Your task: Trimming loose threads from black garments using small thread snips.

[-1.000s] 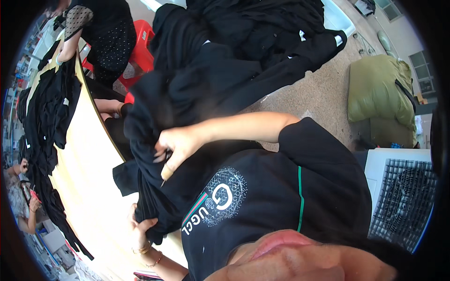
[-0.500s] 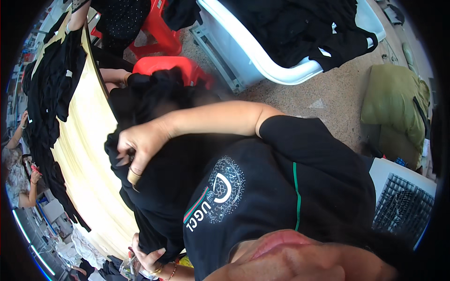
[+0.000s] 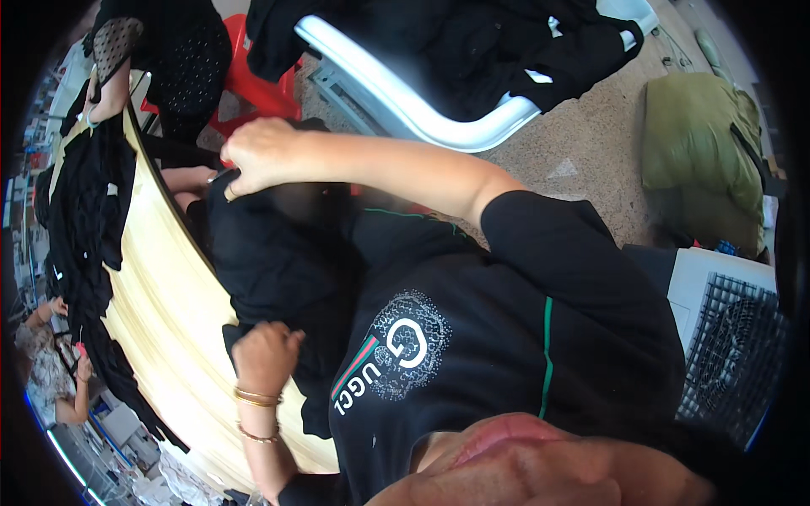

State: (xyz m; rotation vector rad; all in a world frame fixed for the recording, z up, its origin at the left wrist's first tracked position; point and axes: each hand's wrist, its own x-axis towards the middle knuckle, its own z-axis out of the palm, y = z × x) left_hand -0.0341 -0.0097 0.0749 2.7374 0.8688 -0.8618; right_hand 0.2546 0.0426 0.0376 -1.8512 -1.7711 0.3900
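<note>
Black garment point(image 3: 278, 253) cloth hangs bunched in front of my body, along the edge of the pale table point(image 3: 169, 287). At its upper end my right hand point(image 3: 261, 152) is closed, pinching a dark fold between thumb and fingers. A band circles that thumb. Lower in the view, my left hand point(image 3: 266, 354) is curled over the same cloth, its back and wrist bracelets point(image 3: 257, 396) showing. The fingertips of that hand are mostly hidden. The rest of the cloth drapes between both hands and down past the left one.
Black garments point(image 3: 84, 211) lie along the table's far side. A co-worker in dotted black point(image 3: 181, 67) stands beyond; another point(image 3: 59, 363) holds something red. Red stools point(image 3: 270, 93), a white tub point(image 3: 439, 122) heaped with black clothes, and an olive bundle point(image 3: 696, 143) stand around me.
My right hand has moved up and outward with the cloth. My left hand has risen from the lower edge onto the garment, which now spreads out between them.
</note>
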